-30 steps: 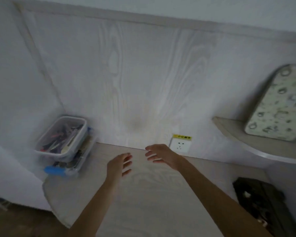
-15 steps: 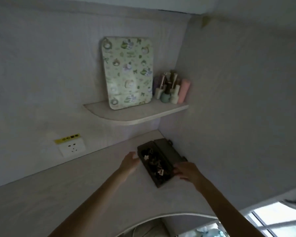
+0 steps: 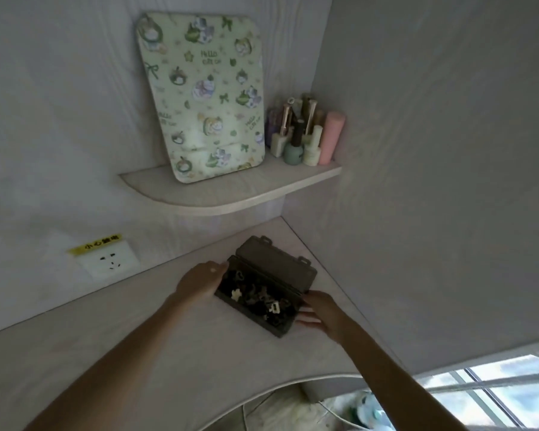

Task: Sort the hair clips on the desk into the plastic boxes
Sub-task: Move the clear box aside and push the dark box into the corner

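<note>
**Both hands on the dark box in the desk corner**

At the far right corner of the desk (image 3: 168, 353), a dark plastic box (image 3: 263, 298) sits with its lid tipped back toward the wall. Inside, a heap of small hair clips (image 3: 255, 295), mostly dark, a few pale ones showing through. The left hand (image 3: 199, 283) is up against the box's left end, fingers loosely curved, fingertips touching the rim. The right hand (image 3: 319, 309) sits at the near right end, fingers spread flat and pressed to the side of the box. Neither hand is closed around anything; both are just bracing the box, and whether it is lifted off the desk I cannot tell. Above, a corner shelf (image 3: 231, 194) carries a patterned board (image 3: 203, 98) leaning on the wall and a cluster of small bottles (image 3: 305, 135). A wall socket (image 3: 109, 259) sits to the left.
</note>
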Demonstrator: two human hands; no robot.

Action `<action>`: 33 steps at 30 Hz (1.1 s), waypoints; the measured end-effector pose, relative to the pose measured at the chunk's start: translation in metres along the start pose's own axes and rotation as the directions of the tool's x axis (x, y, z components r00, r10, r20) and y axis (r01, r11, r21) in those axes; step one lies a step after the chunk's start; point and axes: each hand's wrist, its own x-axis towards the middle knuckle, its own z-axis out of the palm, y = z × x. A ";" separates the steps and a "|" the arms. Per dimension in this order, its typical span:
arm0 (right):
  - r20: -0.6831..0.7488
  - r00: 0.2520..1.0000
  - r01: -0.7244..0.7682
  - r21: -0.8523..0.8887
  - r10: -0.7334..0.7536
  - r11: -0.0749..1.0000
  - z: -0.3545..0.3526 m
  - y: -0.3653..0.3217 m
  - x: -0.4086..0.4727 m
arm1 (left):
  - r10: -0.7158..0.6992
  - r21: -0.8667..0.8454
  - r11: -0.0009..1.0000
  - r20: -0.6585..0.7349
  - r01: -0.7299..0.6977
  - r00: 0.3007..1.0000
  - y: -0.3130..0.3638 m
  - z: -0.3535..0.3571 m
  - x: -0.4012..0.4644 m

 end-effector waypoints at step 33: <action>0.784 0.564 0.742 -0.619 -0.260 -0.257 0.167 0.016 0.022 | 0.152 0.427 0.900 -0.107 -0.093 0.983 -0.180 -0.021 -0.131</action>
